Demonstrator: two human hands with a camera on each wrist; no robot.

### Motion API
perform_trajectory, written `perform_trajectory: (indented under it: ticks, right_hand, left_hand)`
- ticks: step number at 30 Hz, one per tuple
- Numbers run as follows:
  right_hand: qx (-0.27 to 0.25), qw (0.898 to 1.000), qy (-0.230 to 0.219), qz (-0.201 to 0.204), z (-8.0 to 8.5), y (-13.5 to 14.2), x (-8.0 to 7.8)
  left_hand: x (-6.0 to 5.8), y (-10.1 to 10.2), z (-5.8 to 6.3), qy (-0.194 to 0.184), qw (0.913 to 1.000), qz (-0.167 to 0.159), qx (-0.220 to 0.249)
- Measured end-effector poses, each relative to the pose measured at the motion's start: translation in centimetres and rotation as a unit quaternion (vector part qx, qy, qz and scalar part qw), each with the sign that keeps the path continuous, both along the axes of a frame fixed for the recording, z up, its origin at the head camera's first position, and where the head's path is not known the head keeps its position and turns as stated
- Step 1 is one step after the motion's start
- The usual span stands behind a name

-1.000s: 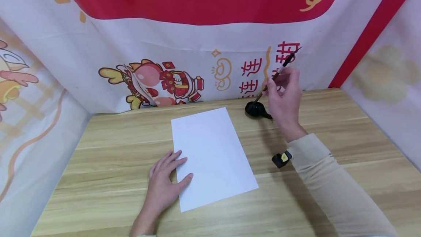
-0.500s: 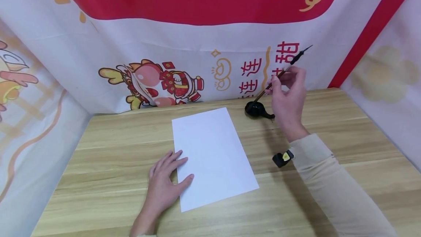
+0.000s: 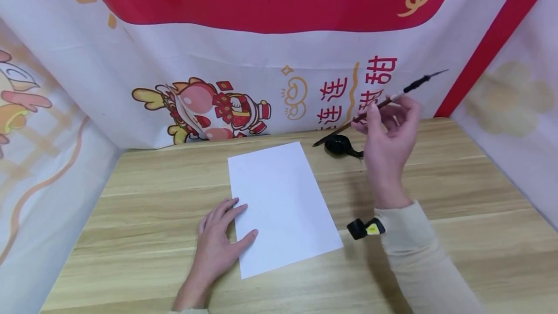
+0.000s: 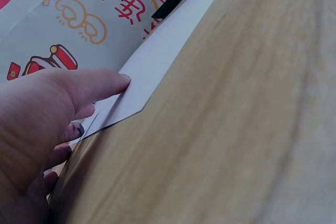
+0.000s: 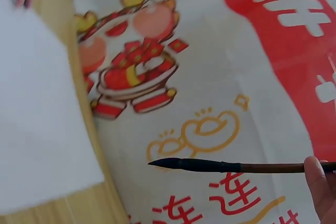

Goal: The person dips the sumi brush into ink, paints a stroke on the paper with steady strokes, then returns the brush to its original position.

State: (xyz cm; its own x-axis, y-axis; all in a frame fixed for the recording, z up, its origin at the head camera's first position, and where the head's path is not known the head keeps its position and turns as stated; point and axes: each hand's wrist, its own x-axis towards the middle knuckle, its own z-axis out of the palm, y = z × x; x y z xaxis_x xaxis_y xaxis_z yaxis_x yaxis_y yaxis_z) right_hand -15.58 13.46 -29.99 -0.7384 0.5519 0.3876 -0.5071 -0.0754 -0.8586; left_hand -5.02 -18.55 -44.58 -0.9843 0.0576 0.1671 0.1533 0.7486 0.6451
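My right hand (image 3: 390, 144) pinches the brown handle of an ink brush (image 3: 337, 132) between thumb and fingers. Its dark bristle tip points down and left, and the black cap end slants up to the right. In the right wrist view the whole black brush head (image 5: 194, 164) shows sideways, with part of the thumb at the right edge. Just below the handle sits a small glossy black ink dish (image 3: 339, 145) with a curved spout. My left hand (image 3: 218, 239) lies with spread fingers over the left edge of a blank white sheet of paper (image 3: 283, 207). Its thumb touches the paper in the left wrist view.
The wooden table (image 3: 144, 217) runs back to a printed cloth backdrop (image 3: 287, 47) with red lettering and cartoon figures. Cloth also hangs at both sides. A black wrist camera (image 3: 358, 229) is strapped at the right sleeve (image 3: 418, 251).
The brush tip has come out of the ink dish and now lies left of it. My right hand has turned and shifted slightly right; the left hand has stayed on the paper.
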Motion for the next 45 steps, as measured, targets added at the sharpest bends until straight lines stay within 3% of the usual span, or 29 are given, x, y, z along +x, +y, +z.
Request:
perform_trajectory:
  ticks: [4,17,22,33,45]
  right_hand:
    - [-0.042,0.999,0.016,-0.006,-0.7,-0.5,1.3]
    - [-0.071,0.997,0.027,-0.01,-2.1,-3.0,5.3]
    - [-0.072,0.997,0.026,0.009,-2.5,-4.3,5.4]
    - [-0.034,0.994,0.016,0.105,-4.4,-8.1,5.4]
    - [-0.01,0.985,0.001,0.171,-5.2,-11.2,5.8]
  left_hand:
    - [-0.3,0.1,-0.1,0.002,1.0,-0.002,-0.004]
    - [-0.8,0.4,-0.1,0.006,1.0,-0.006,-0.004]
    - [-0.7,0.3,-0.3,-0.001,1.0,-0.005,-0.004]
    - [-0.2,0.1,-0.4,-0.01,0.9999,0.001,-0.002]
    - [-0.2,-0.1,-0.1,0.003,1.0,0.007,-0.002]
